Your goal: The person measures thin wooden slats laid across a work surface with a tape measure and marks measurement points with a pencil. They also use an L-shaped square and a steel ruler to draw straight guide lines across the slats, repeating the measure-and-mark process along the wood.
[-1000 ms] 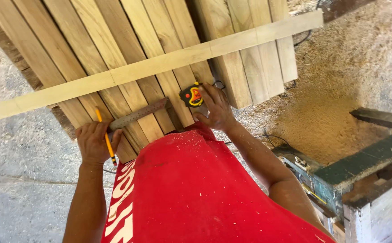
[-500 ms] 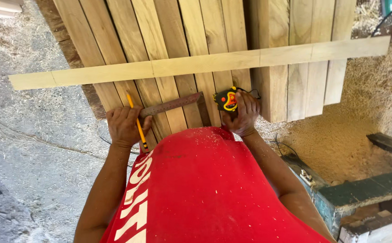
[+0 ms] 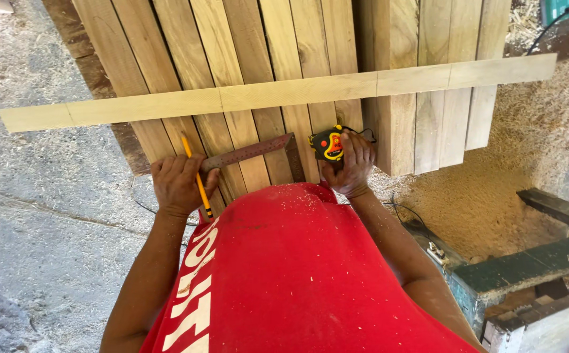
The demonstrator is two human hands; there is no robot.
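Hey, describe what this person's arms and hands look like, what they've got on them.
Both arms are bare to the upper arm: no gloves and no long sleeves. The left hand and right hand show no rings or watch that I can see. The red shirt carries white lettering and specks of sawdust.

The long batten (image 3: 278, 93) across my stacked planks (image 3: 245, 39) is pale, smooth-sawn wood; my square (image 3: 252, 151) is dull, rusty metal, my tape measure (image 3: 327, 144) glossy plastic, my shirt (image 3: 297, 274) dusty cloth.

A woodworking shop: stacked planks (image 3: 245, 59), sawdust heap (image 3: 494, 209), green workbench (image 3: 526, 271).
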